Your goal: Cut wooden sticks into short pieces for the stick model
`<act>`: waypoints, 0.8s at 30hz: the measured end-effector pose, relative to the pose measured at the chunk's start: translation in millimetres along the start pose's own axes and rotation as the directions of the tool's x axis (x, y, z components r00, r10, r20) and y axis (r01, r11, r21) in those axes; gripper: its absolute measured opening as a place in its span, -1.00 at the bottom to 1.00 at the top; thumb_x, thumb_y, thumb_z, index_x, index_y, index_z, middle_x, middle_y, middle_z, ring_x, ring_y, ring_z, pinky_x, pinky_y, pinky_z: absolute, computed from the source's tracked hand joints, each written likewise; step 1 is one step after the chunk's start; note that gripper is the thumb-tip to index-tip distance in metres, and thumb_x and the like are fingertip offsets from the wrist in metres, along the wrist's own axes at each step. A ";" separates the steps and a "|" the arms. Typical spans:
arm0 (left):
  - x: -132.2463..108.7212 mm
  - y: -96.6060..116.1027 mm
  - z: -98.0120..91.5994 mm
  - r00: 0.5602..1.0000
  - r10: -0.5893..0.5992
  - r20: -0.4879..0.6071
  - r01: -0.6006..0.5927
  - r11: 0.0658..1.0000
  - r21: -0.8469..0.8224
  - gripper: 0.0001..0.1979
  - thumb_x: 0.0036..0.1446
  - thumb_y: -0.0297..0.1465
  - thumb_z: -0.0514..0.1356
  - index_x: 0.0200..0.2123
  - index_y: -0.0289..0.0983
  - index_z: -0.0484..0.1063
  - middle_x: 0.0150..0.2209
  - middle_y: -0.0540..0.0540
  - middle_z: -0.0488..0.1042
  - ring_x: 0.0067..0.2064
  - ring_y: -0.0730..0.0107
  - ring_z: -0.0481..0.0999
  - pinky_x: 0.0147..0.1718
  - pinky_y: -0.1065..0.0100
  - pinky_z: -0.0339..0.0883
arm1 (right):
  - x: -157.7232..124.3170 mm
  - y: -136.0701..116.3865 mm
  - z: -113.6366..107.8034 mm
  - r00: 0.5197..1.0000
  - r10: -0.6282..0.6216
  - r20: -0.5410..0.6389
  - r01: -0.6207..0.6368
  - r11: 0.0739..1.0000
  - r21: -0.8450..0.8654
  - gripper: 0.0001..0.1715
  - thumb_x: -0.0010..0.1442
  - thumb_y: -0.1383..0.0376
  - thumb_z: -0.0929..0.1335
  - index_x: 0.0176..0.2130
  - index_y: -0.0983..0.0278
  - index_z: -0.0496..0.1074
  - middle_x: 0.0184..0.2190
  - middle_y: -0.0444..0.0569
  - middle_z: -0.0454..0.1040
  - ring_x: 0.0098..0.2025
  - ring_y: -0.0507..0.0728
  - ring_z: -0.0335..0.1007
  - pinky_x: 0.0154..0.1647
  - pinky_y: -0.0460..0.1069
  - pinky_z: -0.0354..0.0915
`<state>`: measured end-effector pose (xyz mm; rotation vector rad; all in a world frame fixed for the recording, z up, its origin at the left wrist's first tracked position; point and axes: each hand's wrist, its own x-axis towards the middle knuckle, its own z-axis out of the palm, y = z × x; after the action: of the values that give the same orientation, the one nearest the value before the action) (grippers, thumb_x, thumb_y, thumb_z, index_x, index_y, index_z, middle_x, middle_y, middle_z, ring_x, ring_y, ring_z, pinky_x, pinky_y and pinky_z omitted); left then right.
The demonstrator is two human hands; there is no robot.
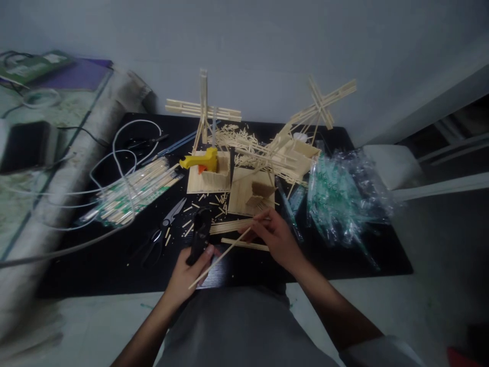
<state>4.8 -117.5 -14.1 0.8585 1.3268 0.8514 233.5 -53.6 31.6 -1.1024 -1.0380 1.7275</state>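
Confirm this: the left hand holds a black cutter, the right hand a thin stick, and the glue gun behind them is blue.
Wrong on the colour: the head view shows the glue gun is yellow, not blue. The left hand does hold the black cutter and the right hand the thin stick.

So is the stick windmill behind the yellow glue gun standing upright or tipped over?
Upright. The stick windmill has its mast rising straight up behind the yellow glue gun, with the blades held clear above the black table.
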 end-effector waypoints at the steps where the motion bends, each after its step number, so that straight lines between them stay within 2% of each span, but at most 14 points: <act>1: -0.1 -1.2 -2.6 1.000 0.003 0.007 -0.003 1.000 -0.030 -0.44 0.18 0.10 0.27 -0.40 -0.34 0.55 -0.76 0.11 0.18 -0.71 0.56 0.11 -0.70 0.47 0.01 | -1.1 2.9 -3.1 0.999 0.013 -0.032 -0.013 1.000 -0.017 -0.47 0.20 -0.07 0.51 -0.29 0.17 0.21 -0.39 -0.08 0.66 -0.41 0.12 0.61 -0.31 0.04 0.50; 4: 0.4 -5.1 -12.3 0.999 0.021 0.031 -0.016 0.989 -0.147 -0.49 0.24 0.03 0.26 -0.46 -0.33 0.52 -0.77 0.09 0.20 -0.72 0.56 0.15 -0.71 0.48 0.08 | -5.7 13.1 -12.3 0.994 0.038 -0.102 -0.051 0.992 -0.119 -0.47 0.13 -0.06 0.54 -0.36 0.20 0.27 -0.37 -0.03 0.67 -0.37 0.13 0.60 -0.34 0.02 0.48; 8: -0.5 -6.9 -24.0 0.997 0.020 0.069 0.002 0.952 -0.305 -0.51 0.22 -0.01 0.28 -0.51 -0.32 0.46 -0.76 0.10 0.18 -0.74 0.58 0.12 -0.74 0.49 0.04 | -13.0 24.5 -23.0 0.984 0.004 -0.180 -0.063 0.945 -0.321 -0.52 0.07 -0.03 0.56 -0.43 0.25 0.41 -0.41 -0.06 0.62 -0.39 0.09 0.51 -0.33 -0.01 0.40; 12: -1.3 -8.4 -28.1 0.996 0.055 0.064 -0.030 0.939 -0.342 -0.67 0.18 -0.15 0.35 -0.40 -0.32 0.49 -0.70 0.08 0.29 -0.70 0.54 0.22 -0.68 0.46 0.14 | -19.9 30.5 -30.9 0.980 -0.049 -0.194 -0.049 0.880 -0.472 -0.54 0.11 -0.03 0.54 -0.46 0.25 0.45 -0.46 -0.10 0.58 -0.40 0.09 0.47 -0.32 -0.01 0.33; 15: 0.3 -9.7 -24.6 0.990 0.124 -0.064 -0.137 0.943 -0.303 -0.78 0.19 -0.27 0.37 -0.34 -0.30 0.48 -0.67 0.08 0.34 -0.66 0.53 0.28 -0.62 0.45 0.21 | -24.3 34.5 -34.8 0.989 -0.061 -0.133 -0.023 0.833 -0.552 -0.56 0.14 0.01 0.55 -0.48 0.25 0.45 -0.44 -0.10 0.58 -0.39 0.10 0.49 -0.31 -0.01 0.33; 18: 3.0 -7.5 -20.3 0.971 0.180 -0.160 -0.222 0.926 -0.305 -0.76 0.21 -0.32 0.34 -0.43 -0.28 0.42 -0.67 0.09 0.31 -0.65 0.54 0.28 -0.63 0.47 0.22 | -26.3 39.5 -37.2 0.992 -0.126 -0.023 0.081 0.758 -0.647 -0.63 0.15 0.09 0.58 -0.45 0.24 0.47 -0.35 -0.07 0.60 -0.28 0.14 0.53 -0.24 0.02 0.38; 22: 5.8 -0.4 -23.1 0.954 0.156 -0.256 -0.260 0.857 -0.445 -0.75 0.08 -0.36 0.36 -0.51 -0.25 0.36 -0.75 0.16 0.20 -0.75 0.59 0.14 -0.75 0.53 0.10 | -25.6 44.4 -38.5 0.963 -0.213 0.164 0.258 0.556 -0.791 -0.82 0.21 0.28 0.56 -0.18 0.21 0.55 -0.18 0.02 0.61 -0.06 0.26 0.49 0.00 0.16 0.41; 24: 7.0 2.9 -27.6 0.951 0.122 -0.284 -0.255 0.829 -0.498 -0.73 0.04 -0.37 0.35 -0.55 -0.25 0.31 -0.77 0.18 0.15 -0.78 0.61 0.07 -0.79 0.55 0.05 | -25.2 43.9 -38.6 0.954 -0.217 0.207 0.291 0.507 -0.811 -0.82 0.30 0.32 0.48 -0.07 0.19 0.55 -0.15 0.05 0.61 -0.04 0.27 0.48 0.06 0.21 0.40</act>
<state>-22.5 -108.8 -16.1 0.4553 1.1285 1.4398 267.9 -83.1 -13.0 -1.3379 -2.0968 0.9792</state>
